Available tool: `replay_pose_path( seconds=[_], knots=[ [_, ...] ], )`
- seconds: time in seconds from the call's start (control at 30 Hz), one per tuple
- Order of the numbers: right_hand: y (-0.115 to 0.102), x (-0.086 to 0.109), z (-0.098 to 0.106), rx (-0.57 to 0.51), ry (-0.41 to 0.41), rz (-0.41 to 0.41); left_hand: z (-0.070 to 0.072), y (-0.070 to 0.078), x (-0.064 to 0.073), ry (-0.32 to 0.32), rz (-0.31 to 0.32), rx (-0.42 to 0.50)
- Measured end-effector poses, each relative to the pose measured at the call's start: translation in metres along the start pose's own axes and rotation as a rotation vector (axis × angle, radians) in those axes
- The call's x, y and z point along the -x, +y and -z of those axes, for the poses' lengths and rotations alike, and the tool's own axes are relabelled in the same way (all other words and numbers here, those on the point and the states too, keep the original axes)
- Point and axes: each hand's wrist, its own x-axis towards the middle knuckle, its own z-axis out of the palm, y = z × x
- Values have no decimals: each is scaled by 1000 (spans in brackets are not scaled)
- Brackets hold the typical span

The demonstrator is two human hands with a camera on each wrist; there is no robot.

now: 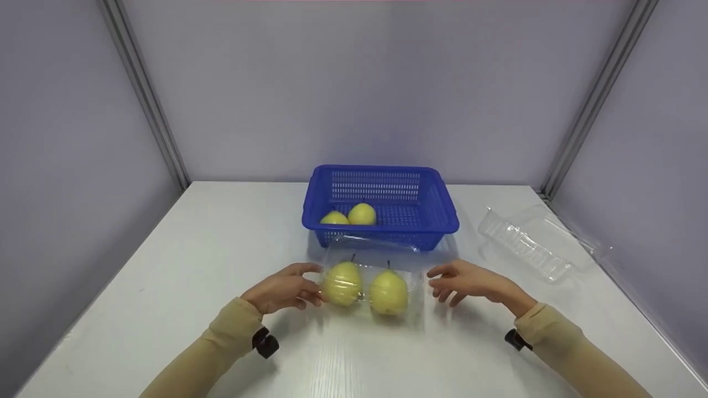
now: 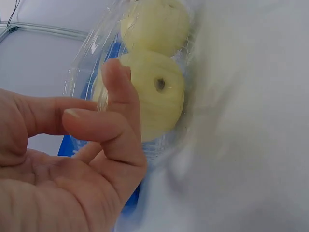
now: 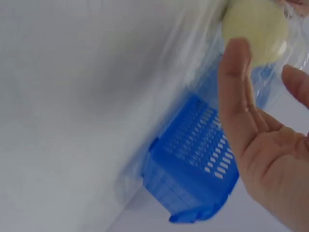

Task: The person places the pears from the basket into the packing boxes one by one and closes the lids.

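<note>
Two yellow-green pears (image 1: 389, 293) lie side by side in a clear plastic clamshell box (image 1: 381, 249) in the middle of the table. Its clear lid covers them, and their stems point toward the back. My left hand (image 1: 285, 288) is at the box's left end, fingers loosely bent, fingertips right at the plastic. In the left wrist view, a pear's (image 2: 154, 96) dimpled end shows behind those fingers. Just off the right end of the box, my right hand (image 1: 470, 283) hovers with relaxed, slightly spread fingers and nothing in them.
Behind the box stands a blue plastic basket (image 1: 381, 228) with two more pears (image 1: 362, 214) in its left part. An open clear plastic container (image 1: 525, 246) lies at the right of the white table (image 1: 182, 265). Pale panels (image 1: 376, 83) enclose the back and sides.
</note>
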Motion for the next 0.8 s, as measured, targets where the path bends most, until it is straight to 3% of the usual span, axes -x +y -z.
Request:
replay_pose_path(
  seconds=[0.2,0.3,0.53,0.8],
  knots=[
    [-8,7,17,109,174,67,12,-2,8,62,11,-39],
    [-11,12,29,150,263,88,19,-1,10,53,14,-56],
    [-17,32,69,245,478,63,37,-2,19,62,24,-64],
    [-4,49,108,193,638,74,62,-6,31,101,49,-56]
  ],
)
